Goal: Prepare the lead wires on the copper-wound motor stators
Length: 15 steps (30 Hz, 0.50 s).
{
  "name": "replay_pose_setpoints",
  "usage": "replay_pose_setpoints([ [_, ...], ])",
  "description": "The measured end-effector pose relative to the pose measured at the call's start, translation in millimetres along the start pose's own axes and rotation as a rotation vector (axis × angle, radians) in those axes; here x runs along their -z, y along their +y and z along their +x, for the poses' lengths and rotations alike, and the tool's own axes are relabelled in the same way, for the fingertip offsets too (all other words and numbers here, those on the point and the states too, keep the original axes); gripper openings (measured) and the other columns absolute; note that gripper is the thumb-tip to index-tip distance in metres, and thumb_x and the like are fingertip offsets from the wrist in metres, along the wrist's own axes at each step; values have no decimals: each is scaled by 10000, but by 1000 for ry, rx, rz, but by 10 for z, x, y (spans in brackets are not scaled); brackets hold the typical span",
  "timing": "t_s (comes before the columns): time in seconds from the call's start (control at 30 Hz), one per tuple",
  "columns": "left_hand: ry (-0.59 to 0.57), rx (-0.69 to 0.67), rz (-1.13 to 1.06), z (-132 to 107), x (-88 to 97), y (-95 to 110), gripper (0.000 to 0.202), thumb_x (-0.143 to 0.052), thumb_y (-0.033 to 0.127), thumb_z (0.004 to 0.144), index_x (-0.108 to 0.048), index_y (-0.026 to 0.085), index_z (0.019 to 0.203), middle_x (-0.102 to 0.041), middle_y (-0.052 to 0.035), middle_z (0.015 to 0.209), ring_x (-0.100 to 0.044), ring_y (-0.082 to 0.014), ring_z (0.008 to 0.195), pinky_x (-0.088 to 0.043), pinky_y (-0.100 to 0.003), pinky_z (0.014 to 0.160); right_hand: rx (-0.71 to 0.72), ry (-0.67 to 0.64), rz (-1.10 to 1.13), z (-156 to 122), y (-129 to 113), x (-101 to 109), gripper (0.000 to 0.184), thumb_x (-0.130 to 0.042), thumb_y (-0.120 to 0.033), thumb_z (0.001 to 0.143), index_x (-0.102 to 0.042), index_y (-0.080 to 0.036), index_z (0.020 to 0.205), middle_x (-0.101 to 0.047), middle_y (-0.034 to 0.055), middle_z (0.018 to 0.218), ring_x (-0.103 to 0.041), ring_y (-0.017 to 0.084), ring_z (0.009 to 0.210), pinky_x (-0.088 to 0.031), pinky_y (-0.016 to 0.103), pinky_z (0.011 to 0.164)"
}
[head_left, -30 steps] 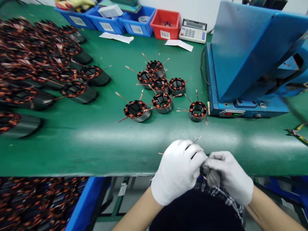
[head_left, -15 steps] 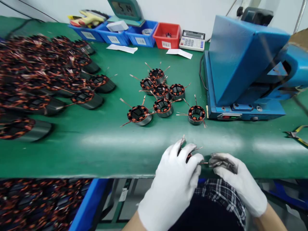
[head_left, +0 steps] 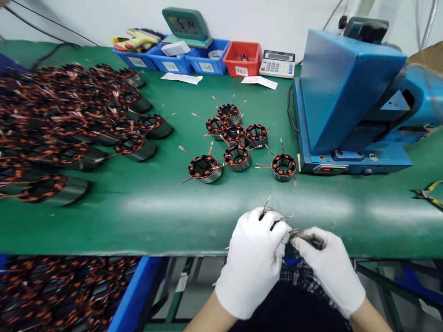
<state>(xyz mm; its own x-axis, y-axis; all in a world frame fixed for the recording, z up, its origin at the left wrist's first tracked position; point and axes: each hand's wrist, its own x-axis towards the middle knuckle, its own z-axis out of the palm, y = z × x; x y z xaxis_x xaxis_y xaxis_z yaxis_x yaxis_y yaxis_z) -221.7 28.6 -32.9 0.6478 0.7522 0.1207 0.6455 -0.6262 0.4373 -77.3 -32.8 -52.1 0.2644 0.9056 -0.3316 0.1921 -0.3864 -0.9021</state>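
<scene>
My left hand [head_left: 258, 256], in a white glove, is wrapped round a motor stator [head_left: 273, 225] near the table's front edge. The fingers cover most of it, and only bits of copper winding and several thin lead wires [head_left: 267, 204] stick out. To its right, my gloved right hand [head_left: 325, 263] is closed, thumb and fingertips pinched at the lead wires on the stator's right side. Dark smudges mark its fingertips. Beyond the hands stands a single stator [head_left: 284, 167] with splayed wires. Left of that is a loose group of several stators [head_left: 237, 157].
A blue machine [head_left: 346, 101] stands at the right, with yellow-handled pliers [head_left: 429, 193] beside it. Many stators [head_left: 69, 120] crowd the left of the green table [head_left: 155, 221]. Blue bins [head_left: 207, 64], a red bin [head_left: 242, 60] and a calculator [head_left: 277, 63] line the back. Below left is a blue crate [head_left: 129, 295] of stators.
My right hand has moved left, its fingertips now meeting the lead wires beside my left hand. The left hand still grips the stator. The whole view has shifted slightly.
</scene>
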Motion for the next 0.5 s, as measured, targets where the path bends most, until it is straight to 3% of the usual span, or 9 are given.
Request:
replay_pose_setpoints([
  [0.07, -12, 3, -2, 0, 0, -3, 148, -460, 127, 815, -580, 204, 855, -620, -43, 966, -512, -269, 948, -429, -446, 772, 129, 65, -26, -25, 60, 35, 129, -655, -296, 792, -692, -209, 879, -737, 57, 843, -668, 227, 745, -531, 331, 697],
  [0.17, -9, -3, -9, 7, 1, -5, 154, -429, 153, 848, -577, 198, 846, -620, -50, 958, -513, -266, 935, -431, -447, 769, 455, 82, -138, -18, 129, 45, 251, -608, -211, 848, -650, -245, 1093, -721, 67, 1043, -667, 222, 914, -518, 349, 834],
  [0.27, -1, -6, -7, 8, -4, -17, 145, -436, 158, 842, -576, 194, 832, -620, -54, 953, -515, -263, 934, -436, -445, 775, 630, 126, -347, 13, 104, -3, 180, -539, -205, 882, -675, -221, 999, -732, 91, 955, -658, 247, 874, -497, 395, 806],
  [0.33, 1, -22, 12, 2, -10, -33, 132, -457, 149, 817, -579, 199, 813, -623, -56, 958, -518, -267, 945, -439, -445, 773, 499, 126, -359, 39, 36, -32, 175, -508, -256, 881, -650, -202, 795, -697, 79, 751, -636, 233, 719, -487, 378, 693],
  [0.37, 2, -38, 26, -3, -12, -43, 134, -467, 138, 801, -584, 203, 808, -625, -57, 963, -520, -269, 949, -441, -443, 768, 337, 50, -266, 55, -6, -34, 228, -490, -297, 880, -592, -205, 698, -639, 47, 639, -601, 202, 614, -474, 340, 607],
  [0.43, -6, -84, 56, -11, -15, -63, 161, -494, 114, 757, -598, 215, 828, -632, -59, 986, -520, -276, 960, -446, -446, 763, -57, -233, 28, 95, -85, 1, 333, -458, -422, 869, -462, -223, 601, -495, -25, 484, -499, 146, 435, -404, 265, 434],
  [0.5, -22, -130, 78, -13, -14, -81, 226, -520, 84, 702, -607, 227, 853, -637, -55, 1009, -515, -284, 966, -448, -448, 759, -346, -502, 275, 135, -141, 81, 399, -438, -544, 836, -417, -233, 587, -428, -57, 419, -445, 131, 349, -344, 234, 338],
])
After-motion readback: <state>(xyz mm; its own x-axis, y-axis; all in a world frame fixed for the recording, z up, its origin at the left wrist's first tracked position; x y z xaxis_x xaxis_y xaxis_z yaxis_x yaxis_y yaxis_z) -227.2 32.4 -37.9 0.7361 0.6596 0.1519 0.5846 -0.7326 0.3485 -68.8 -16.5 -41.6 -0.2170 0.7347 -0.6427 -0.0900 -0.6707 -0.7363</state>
